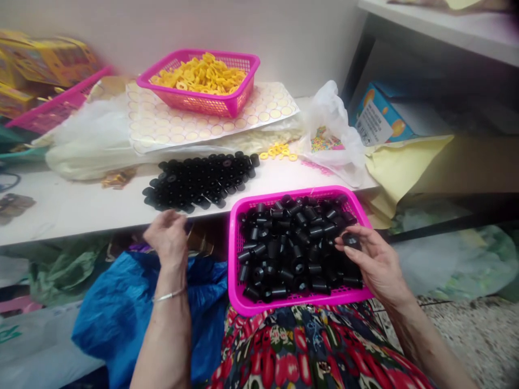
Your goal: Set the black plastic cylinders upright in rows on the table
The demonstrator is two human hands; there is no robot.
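My right hand pinches a black plastic cylinder over the right side of a pink basket. That basket rests on my lap against the table edge and is full of loose, similar black cylinders. Beside the front edge of the table, my left hand is closed, its fingers curled toward the rows of black cylinders standing packed together on the tabletop. Whatever its fingers may hold is hidden.
Behind the rows, another pink basket of yellow rings stands on a sheet of round stickers. A few yellow rings lie near a clear plastic bag. A blue box is at right; a blue bag hangs below.
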